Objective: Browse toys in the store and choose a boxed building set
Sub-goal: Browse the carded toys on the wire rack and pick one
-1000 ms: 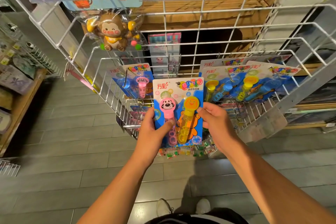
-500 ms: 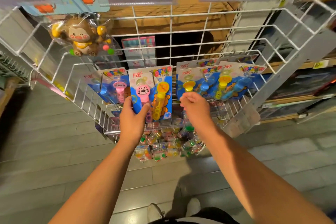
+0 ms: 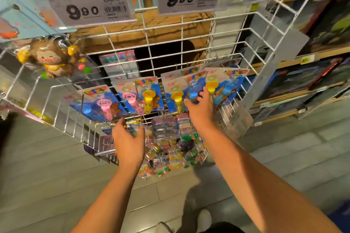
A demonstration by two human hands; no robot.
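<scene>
Left hand (image 3: 128,143) hangs loose-fingered, empty, near the small packets (image 3: 170,149). Right hand (image 3: 200,108) spreads wide, fingertips on a blue bubble-wand card (image 3: 191,89) hanging from the wire rack (image 3: 265,43). Boxed sets (image 3: 303,79) wait on the far right shelves: probably light, stiff cardboard; best gripped by both side edges.

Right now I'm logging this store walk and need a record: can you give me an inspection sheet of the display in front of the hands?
Surface: white wire rack, tiered baskets, grey tiled floor below.
Job's things: no boxed building set picked; boxes on shelves at right are blurred.
Clutter: carded bubble wands in a row; bagged monkey toy; small clear packs in the lowest basket; price tags reading 9.90.
Hands: left hand open, holding nothing; right hand open, fingertips at a wand card.
Cables: nothing seen.
Surroundings: shoes on the floor.
</scene>
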